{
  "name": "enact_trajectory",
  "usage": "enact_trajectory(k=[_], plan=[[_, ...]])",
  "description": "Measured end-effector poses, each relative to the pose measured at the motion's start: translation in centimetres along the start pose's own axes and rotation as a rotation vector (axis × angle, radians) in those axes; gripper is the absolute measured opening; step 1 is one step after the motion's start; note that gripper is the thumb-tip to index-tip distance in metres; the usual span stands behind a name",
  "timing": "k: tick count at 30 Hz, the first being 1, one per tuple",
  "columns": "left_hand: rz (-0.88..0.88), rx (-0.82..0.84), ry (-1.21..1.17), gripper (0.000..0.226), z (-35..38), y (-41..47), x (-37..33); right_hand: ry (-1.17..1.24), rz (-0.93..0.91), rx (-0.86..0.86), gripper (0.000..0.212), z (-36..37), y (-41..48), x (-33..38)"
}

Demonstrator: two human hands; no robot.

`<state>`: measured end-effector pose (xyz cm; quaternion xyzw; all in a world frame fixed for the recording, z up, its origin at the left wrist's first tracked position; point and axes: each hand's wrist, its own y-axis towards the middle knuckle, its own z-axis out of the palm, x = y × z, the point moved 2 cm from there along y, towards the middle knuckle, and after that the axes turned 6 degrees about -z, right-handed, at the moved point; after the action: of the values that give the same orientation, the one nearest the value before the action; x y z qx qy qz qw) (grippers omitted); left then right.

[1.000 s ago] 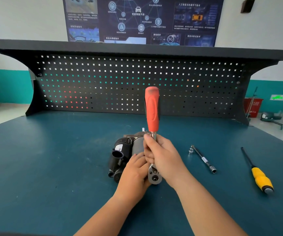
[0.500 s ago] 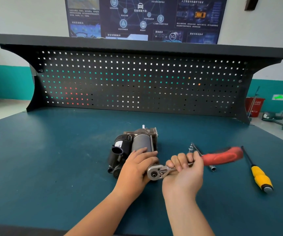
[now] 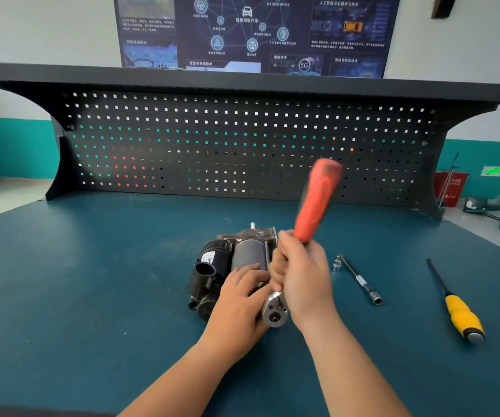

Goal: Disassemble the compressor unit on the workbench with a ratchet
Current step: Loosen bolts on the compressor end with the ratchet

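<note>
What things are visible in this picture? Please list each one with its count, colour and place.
compressor unit: one, black and grey, middle of the workbench
ratchet: one, red grip, silver head, nearly upright at the compressor's right side
extension bar: one, silver and black, lying right of the compressor
screwdriver: one, yellow grip, black shaft, lying far right
workbench: one, dark teal top
pegboard: one, black, behind the bench
poster: one, dark blue, on the wall above
left hand: one, resting on the compressor
right hand: one, gripping the ratchet below its red grip
</note>
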<state>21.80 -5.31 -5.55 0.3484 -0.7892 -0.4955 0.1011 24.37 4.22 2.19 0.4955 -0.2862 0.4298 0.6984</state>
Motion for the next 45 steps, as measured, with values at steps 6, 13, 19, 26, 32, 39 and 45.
enact_trajectory(k=[6,13,19,26,32,39,45], plan=[[0.021,-0.012,-0.126,0.006,-0.1,0.3,0.1,-0.423,-0.065,0.338,0.031,2.3,0.9,-0.3],[0.020,0.023,-0.080,0.020,-0.1,0.1,0.2,-0.078,-0.013,0.070,0.045,0.4,-0.2,-0.4],[-0.058,0.040,-0.064,0.028,-0.5,0.3,-0.2,0.733,0.026,-0.580,0.041,-2.8,-2.3,-1.8],[-0.045,0.031,-0.006,0.019,-0.3,0.3,-0.3,0.598,0.038,-0.585,0.036,-3.0,-2.4,-1.7],[-0.041,0.029,-0.006,0.031,-0.3,0.3,-0.4,0.355,0.033,-0.342,0.046,-2.4,-1.4,-0.4],[-0.033,0.005,-0.043,0.029,-0.1,0.2,-0.2,-0.257,-0.052,0.087,0.046,0.9,0.6,0.3],[-0.021,0.000,-0.044,0.030,-0.2,0.4,-0.3,-0.199,0.115,0.225,0.043,1.5,1.0,0.6]])
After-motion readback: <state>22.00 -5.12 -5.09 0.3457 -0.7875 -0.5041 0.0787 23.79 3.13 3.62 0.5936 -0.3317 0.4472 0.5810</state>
